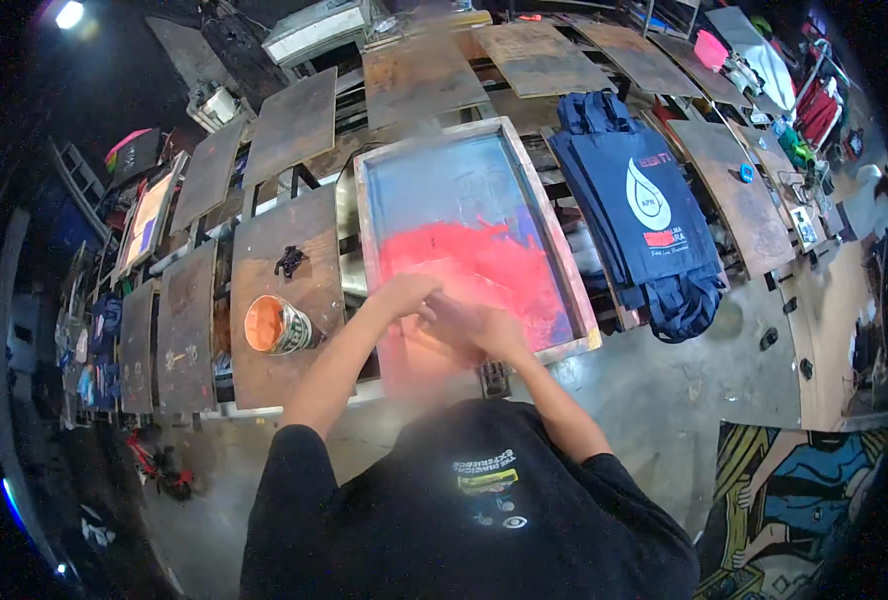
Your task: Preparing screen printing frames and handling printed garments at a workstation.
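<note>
In front of me lies a screen printing frame with a pale rim and blue mesh. Wet red-pink ink covers its near half. My left hand is over the left side of the ink, fingers curled inward. Close beside it, my right hand is bent over the near right part. Both seem closed round a blurred, flat, ink-stained piece between them, whose kind I cannot make out. To the left, a tub of orange-red ink stands on a brown board, with a small dark crumpled bundle behind it.
A navy tote bag with a printed white drop lies on a board to the right. Several brown printing boards line the rack behind and on both sides. A small blue object sits on a far-right board.
</note>
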The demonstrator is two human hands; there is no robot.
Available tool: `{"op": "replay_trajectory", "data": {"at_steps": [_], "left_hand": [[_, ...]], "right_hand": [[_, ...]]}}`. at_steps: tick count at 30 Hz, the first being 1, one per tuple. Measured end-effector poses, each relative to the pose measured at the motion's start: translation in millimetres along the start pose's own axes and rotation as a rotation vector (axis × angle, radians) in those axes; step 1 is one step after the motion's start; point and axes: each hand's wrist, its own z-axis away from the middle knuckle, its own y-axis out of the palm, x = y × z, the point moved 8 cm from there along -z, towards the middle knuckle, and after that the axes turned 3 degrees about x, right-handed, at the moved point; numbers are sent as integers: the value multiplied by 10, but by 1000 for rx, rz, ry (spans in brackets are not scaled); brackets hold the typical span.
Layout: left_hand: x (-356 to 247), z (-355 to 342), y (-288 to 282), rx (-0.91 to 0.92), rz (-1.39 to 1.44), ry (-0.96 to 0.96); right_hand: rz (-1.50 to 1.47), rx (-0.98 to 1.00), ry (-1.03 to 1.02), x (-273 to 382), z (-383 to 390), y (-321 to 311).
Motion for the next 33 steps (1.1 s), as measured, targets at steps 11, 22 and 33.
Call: {"op": "replay_trajectory", "data": {"at_steps": [11, 22, 33], "left_hand": [[-305, 176, -1241, -550, 205, -83], [411, 882, -653, -975, 1036, -277], [518, 673, -146, -668, 1070, -236]], "right_hand": [[-896, 276, 225, -256, -69, -234], [-1501, 178, -327, 1035, 604, -218], [-2274, 244, 370, 599, 360, 788]]}}
